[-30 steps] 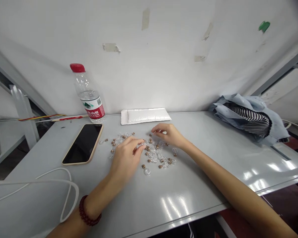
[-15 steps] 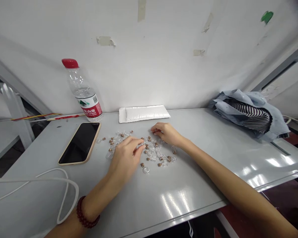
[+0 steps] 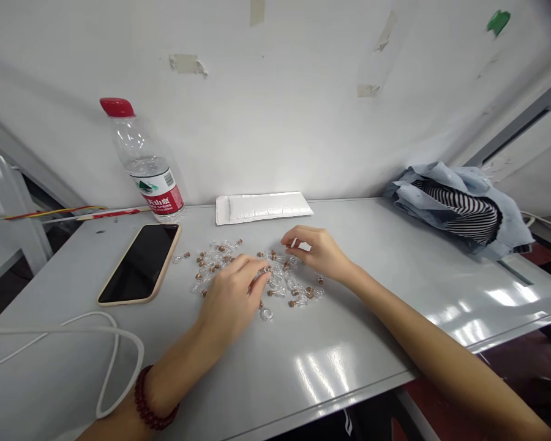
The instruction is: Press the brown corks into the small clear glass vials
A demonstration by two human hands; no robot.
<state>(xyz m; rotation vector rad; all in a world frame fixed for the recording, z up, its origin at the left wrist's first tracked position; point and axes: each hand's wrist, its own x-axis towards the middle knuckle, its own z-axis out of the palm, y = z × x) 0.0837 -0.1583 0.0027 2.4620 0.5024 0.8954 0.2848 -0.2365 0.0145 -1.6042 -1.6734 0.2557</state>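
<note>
Now the left hand (image 3: 229, 300) has its fingers pinched on a tiny corked bottle (image 3: 266, 269)! Over at the right hand (image 3: 319, 251), curled fingers meet a cork (image 3: 288, 246), grip unclear.

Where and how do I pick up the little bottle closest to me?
I'd pinch the sides of its round glass part, coming from your side: it lies down, cork pointing away from you, with bare table in front.

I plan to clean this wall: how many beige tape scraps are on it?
4. The top scrap meets the picture's upper edge; the left scrap is up and right of the red cap; the upper right scrap sits above the lower right scrap.
</note>
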